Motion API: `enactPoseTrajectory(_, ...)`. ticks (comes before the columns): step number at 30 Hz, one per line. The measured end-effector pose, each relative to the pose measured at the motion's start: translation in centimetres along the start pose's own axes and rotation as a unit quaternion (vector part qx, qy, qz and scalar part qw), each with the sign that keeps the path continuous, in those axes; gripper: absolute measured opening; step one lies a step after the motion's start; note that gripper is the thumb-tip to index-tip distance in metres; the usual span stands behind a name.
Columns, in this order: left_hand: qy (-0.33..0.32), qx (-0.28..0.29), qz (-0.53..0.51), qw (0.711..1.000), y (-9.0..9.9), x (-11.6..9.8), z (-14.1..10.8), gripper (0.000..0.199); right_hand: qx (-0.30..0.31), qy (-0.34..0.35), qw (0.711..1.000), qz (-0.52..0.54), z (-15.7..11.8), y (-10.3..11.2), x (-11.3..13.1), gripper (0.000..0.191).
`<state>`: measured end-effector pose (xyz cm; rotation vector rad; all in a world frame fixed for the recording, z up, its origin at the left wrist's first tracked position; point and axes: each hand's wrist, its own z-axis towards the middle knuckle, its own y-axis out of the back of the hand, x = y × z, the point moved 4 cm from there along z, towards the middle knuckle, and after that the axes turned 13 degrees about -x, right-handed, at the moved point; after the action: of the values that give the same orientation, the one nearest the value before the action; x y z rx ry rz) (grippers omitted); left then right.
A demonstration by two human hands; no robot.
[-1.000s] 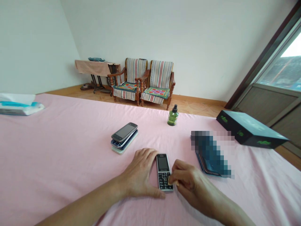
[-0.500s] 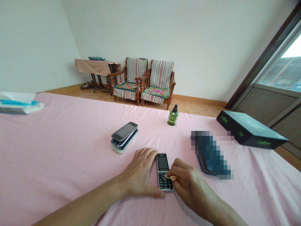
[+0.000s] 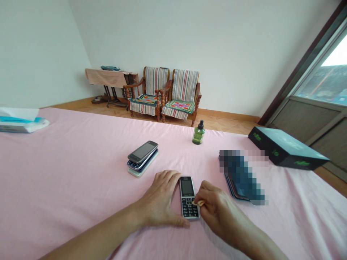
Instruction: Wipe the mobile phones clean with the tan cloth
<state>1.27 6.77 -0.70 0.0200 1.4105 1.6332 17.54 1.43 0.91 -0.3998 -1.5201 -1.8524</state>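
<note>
Reading the clock from the phone, the left hand is curving around it from 9 o'clock, fingers resting by the top corner and thumb lying along the bottom edge; that grip is standing wide, and I cannot tell whether it is clamping the phone or merely bracing it. From 4 o'clock the right hand is pinching a small yellowish cloth, its grip clenched on it, and the cloth is touching the right side of the keypad. The phone itself is lying face up on the pink sheet, its top pointing just before 12 o'clock. If the right hand is pushing hard while the left is bracing loosely, the phone could be skidding or twisting on the soft sheet; a thin, bunched cloth could also be slipping from the fingertips. At 2 o'clock a partly masked dark blue thing is lying near the right hand, where a wide swing could be knocking it. At 10 o'clock a stack of phones is leaning unevenly, so any tug on the sheet could be sliding the top one off, or tipping the upright bottle near 12. Farther out, a box is lying at 2 and a tissue pack at 10; beyond, two chairs are standing before 12.
</note>
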Motion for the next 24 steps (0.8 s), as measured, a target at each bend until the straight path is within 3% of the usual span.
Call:
enactPoseTrajectory(8, 0.002, 0.004, -0.004, 1.0, -0.1, 0.0, 0.0, 0.091, -0.028, 0.04, 0.998, 0.042, 0.1, -0.6, 0.4, 0.031)
enactPoseTrajectory(24, -0.002, 0.005, 0.001, 1.0, 0.1, -0.3, 0.2, 0.092, -0.009, 0.098, 0.991, -0.091, 0.9, -1.1, 1.4, 0.027)
